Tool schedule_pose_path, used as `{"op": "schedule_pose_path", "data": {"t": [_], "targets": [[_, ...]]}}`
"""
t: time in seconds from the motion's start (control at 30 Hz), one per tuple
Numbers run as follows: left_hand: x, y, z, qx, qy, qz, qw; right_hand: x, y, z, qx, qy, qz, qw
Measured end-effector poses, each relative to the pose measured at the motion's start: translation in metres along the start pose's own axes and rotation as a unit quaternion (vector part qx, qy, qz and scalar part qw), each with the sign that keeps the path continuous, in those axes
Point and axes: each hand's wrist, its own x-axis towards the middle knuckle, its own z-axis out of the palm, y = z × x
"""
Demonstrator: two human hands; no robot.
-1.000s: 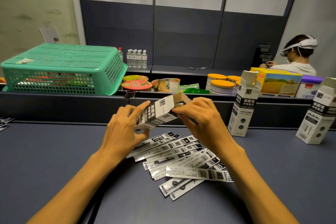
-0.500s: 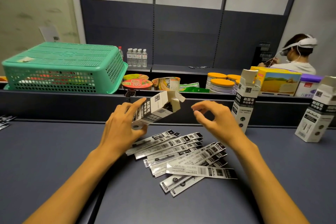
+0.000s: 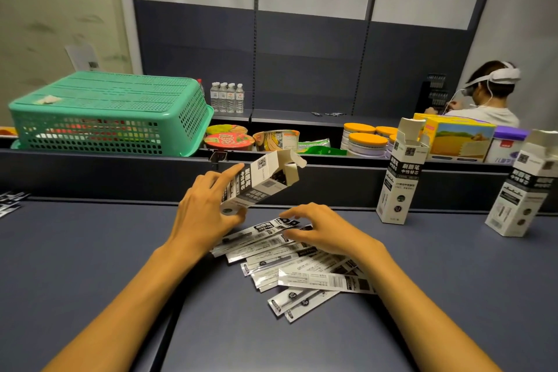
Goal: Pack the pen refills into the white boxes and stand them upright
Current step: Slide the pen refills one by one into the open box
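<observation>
Spreading across the view is the dark blue bench point(image 3: 90, 266), with a green basket point(image 3: 108, 112) upturned on the shelf beyond its far-left edge. 2 white boxes stand upright near the far-right edge — the nearer box point(image 3: 400, 174) with its top flaps open, the outer box point(image 3: 524, 187) tilted slightly at the frame's side. The left hand point(image 3: 208, 208) grips a third white box point(image 3: 259, 181) by its lower end, thumb beneath and index finger laid along the top face; the box slants up and to the right, above the surface, its open mouth and loose flaps pointing away from the palm. Below it, mid-bench, a fanned heap of pen refills point(image 3: 302, 269) in flat printed sleeves lies overlapping. The right hand point(image 3: 320, 232) reaches in palm down, wrist low, fingers curled onto the heap's far end — touching the top sleeves, though whether it has pinched 1 I cannot tell.
</observation>
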Motion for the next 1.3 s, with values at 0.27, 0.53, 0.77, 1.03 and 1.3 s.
{"op": "schedule_pose_path", "data": {"t": [0.27, 0.53, 0.77, 1.03, 1.3], "targets": [[0.000, -0.001, 0.001, 0.001, 0.000, 0.001, 1.000, 0.001, 0.001, 0.003, -0.018, -0.035, -0.006, 0.999], [0.000, 0.000, 0.001, -0.002, 0.007, 0.005, 1.000, -0.001, 0.009, 0.000, 0.027, -0.027, 0.020, 0.999], [0.000, 0.000, 0.000, 0.000, 0.005, 0.005, 1.000, 0.003, 0.000, 0.006, 0.012, -0.033, -0.012, 0.999], [0.000, 0.000, 0.000, 0.005, 0.008, 0.008, 1.000, 0.001, 0.005, 0.005, -0.016, -0.015, -0.031, 0.999], [0.000, 0.001, 0.000, -0.003, 0.006, 0.004, 1.000, 0.002, 0.004, 0.006, -0.007, -0.025, -0.018, 1.000]]}}
